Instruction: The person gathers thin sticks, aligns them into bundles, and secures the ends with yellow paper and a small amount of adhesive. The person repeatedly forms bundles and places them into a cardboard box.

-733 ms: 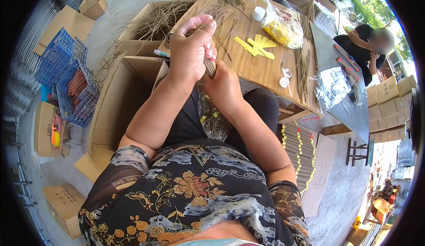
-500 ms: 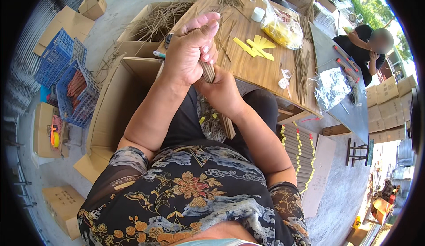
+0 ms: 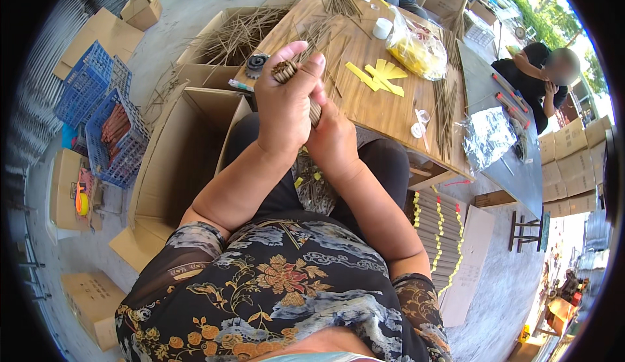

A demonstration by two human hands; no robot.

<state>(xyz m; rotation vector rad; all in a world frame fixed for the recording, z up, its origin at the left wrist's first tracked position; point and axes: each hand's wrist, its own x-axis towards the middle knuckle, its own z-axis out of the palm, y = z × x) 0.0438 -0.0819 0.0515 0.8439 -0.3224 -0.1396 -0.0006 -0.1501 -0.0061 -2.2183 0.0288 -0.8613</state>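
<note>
Snugly, the left hand is holding its fingers closed around the stick bundle, near one end; the right hand is clasping just below, probably steadying it, by the worktop.

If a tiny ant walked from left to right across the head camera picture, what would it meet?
Blue plastic crate holding reddish-brown sticks → big open brown cardboard box → left hand → right hand → flat yellow strips → crinkly silvery sheet → stacked brown cardboard boxes.
</note>
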